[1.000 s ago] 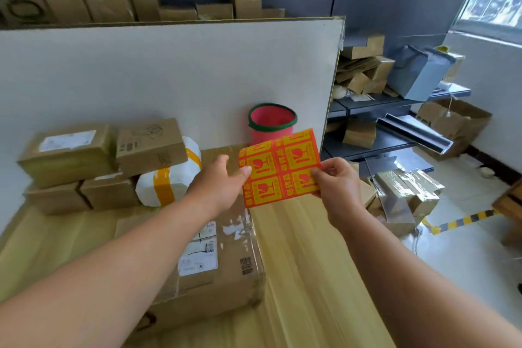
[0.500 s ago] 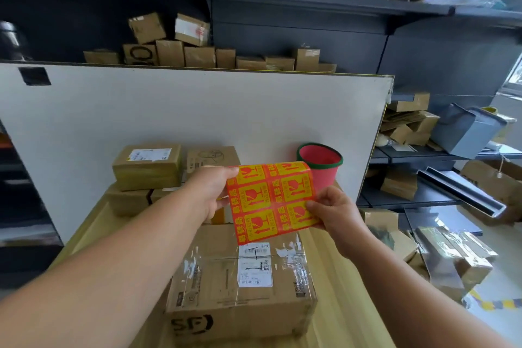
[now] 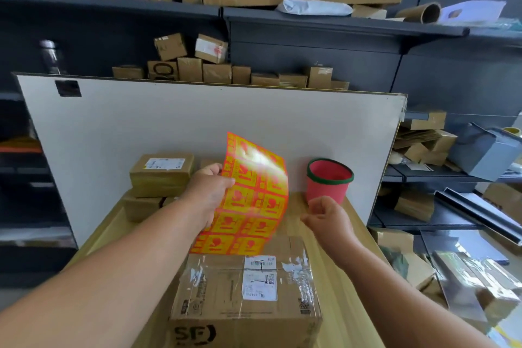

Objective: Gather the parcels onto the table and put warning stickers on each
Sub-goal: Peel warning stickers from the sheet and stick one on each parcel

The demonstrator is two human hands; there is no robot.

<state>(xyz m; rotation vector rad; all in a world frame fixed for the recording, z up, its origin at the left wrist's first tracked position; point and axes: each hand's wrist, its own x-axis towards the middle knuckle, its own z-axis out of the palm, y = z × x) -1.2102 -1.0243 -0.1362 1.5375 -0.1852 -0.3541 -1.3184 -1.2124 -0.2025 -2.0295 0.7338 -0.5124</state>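
Sticker sheet [image 3: 254,198], bowed upright over the near parcel [image 3: 245,291] on the table [image 3: 347,277]: your left hand [image 3: 207,192] grips its left edge, your right hand [image 3: 327,217] hangs loosely curled and empty to its right; held so, the limp sheet may buckle or slip when you peel.

The sticker sheet [image 3: 254,200] is looking like glossy coated paper, its orange and yellow face catching a pale glare near the top. The nearest cardboard parcel [image 3: 226,299] is showing matt brown board, with shiny clear tape wrinkling across its top around a matt white paper label [image 3: 260,282]. The stacked parcels [image 3: 162,178] behind are showing the same brown board with a faint tape sheen. The counter [image 3: 347,277] is showing smooth pale wood grain. The red bucket [image 3: 326,192] is looking matt and soft, perhaps cloth. The white board [image 3: 169,121] is looking smooth and matt, the dark grey shelving [image 3: 310,22] is appearing as matt painted metal, and the floor parcels [image 3: 466,280] are gleaming in silvery film.
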